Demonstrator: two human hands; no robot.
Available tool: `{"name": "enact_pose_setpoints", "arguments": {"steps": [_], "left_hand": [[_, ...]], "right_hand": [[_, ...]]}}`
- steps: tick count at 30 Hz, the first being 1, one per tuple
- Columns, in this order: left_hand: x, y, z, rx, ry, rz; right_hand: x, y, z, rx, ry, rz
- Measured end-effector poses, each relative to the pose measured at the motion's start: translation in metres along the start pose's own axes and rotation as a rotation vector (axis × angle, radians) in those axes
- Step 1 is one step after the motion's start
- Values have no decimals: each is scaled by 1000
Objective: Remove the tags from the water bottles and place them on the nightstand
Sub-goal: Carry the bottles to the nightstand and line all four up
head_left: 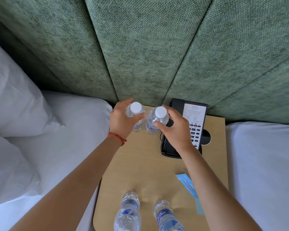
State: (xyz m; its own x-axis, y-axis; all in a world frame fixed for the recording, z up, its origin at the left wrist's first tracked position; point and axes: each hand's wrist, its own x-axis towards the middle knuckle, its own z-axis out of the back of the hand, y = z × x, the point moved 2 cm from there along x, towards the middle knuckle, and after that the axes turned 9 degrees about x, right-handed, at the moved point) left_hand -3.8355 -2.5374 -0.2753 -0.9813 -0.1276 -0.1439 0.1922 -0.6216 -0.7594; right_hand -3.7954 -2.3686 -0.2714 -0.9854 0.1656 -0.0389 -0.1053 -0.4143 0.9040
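A mottled green woven-fabric headboard (148, 47) stands behind a pale tan wood-grain nightstand (140, 164). The clear plastic water bottles (157, 120) carry white caps and blue labels. A black desk telephone (182, 129) bears a white faceplate. Light blue paper tags (188, 185) lie beside white bed linen (264, 164). A thin red string bracelet (117, 137) circles one wrist.

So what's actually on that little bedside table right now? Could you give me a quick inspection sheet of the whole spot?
Surface: tan wooden nightstand, round cutout near the phone.
Job's things: two capped bottles upright at the back, left bottle and right bottle; two more bottles at the near edge; blue paper tags lying flat by the right forearm.
Clutter: black desk phone.
Hands: left hand around the left bottle, right hand around the right bottle.
Cables: dark phone cord beside the phone.
Surroundings: green padded headboard, white pillows, white bedding both sides.
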Motion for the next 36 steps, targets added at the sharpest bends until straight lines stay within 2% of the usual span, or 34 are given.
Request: {"name": "enact_pose_setpoints", "arguments": {"steps": [4,11,14,16,20,23,32,36], "left_hand": [[3,0,3,65,14,-28],[16,4,18,65,304,-85],[15,5,19,60,371,-96],[8,7,15,31,340,-78],[-4,9,9,51,101,-9],[-7,12,11,58,21,-15],[4,17,22,27,209,-58],[-2,18,18,-12,180,-35]], "right_hand": [[-2,1,-2,-2,-6,14],[-3,0,-2,-1,-17,8],[-3,0,-4,-14,-22,4],[-4,0,-4,-19,-20,-6],[-5,1,-4,-12,-18,-18],[-7,1,-4,5,-20,-35],[-6,-3,-3,35,-7,-44],[-5,-9,-5,83,7,-102]]}}
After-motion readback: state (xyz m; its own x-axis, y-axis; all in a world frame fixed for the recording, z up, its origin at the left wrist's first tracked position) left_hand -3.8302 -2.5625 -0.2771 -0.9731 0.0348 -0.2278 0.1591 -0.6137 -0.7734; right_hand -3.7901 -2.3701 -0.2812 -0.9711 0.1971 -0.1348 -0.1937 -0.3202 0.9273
